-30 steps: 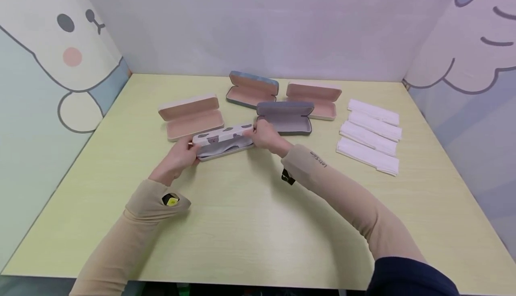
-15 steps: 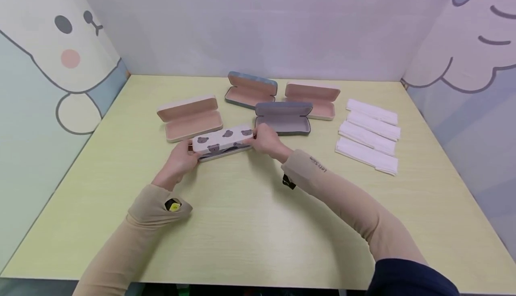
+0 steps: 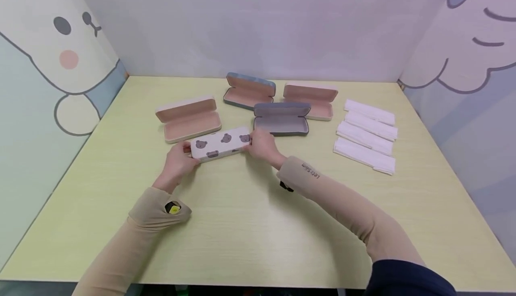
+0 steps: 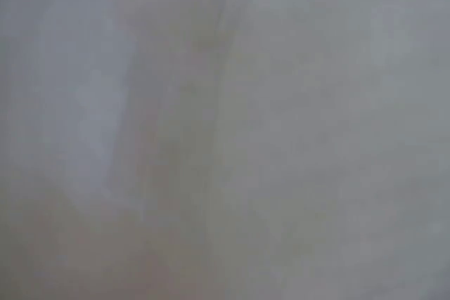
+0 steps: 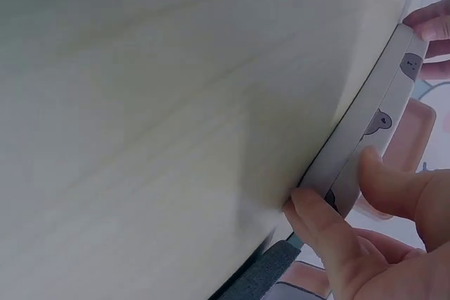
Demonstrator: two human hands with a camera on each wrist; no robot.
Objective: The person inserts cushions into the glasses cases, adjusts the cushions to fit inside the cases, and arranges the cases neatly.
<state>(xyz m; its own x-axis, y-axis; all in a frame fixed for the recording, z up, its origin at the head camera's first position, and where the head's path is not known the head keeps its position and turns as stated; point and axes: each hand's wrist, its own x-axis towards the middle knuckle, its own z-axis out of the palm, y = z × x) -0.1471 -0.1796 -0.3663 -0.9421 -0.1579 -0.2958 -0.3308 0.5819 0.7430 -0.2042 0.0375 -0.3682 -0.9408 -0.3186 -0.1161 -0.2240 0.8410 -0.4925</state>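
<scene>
A white glasses case (image 3: 221, 143) printed with grey bear heads lies closed on the table, tilted slightly in the head view. My left hand (image 3: 178, 162) holds its left end between thumb and fingers. At the right end my right hand (image 3: 264, 147) grips the case; in the right wrist view its thumb (image 5: 394, 182) lies on the bear-printed lid and its fingertips are at the lower edge. That view also shows the lid meeting the base along a thin seam. The left wrist view is too blurred to make anything out.
Behind stand several open glasses cases: a pink-lined one (image 3: 191, 123) at left, a blue one (image 3: 251, 91), a pale one (image 3: 311, 100) and a dark grey one (image 3: 281, 120) close beyond my right hand. Folded white cloths (image 3: 364, 135) lie in a row at right on the table (image 3: 242, 224).
The lid of the bear-print glasses case has come down from partly raised to closed, hiding what lay inside. Both hands have stayed at its ends.
</scene>
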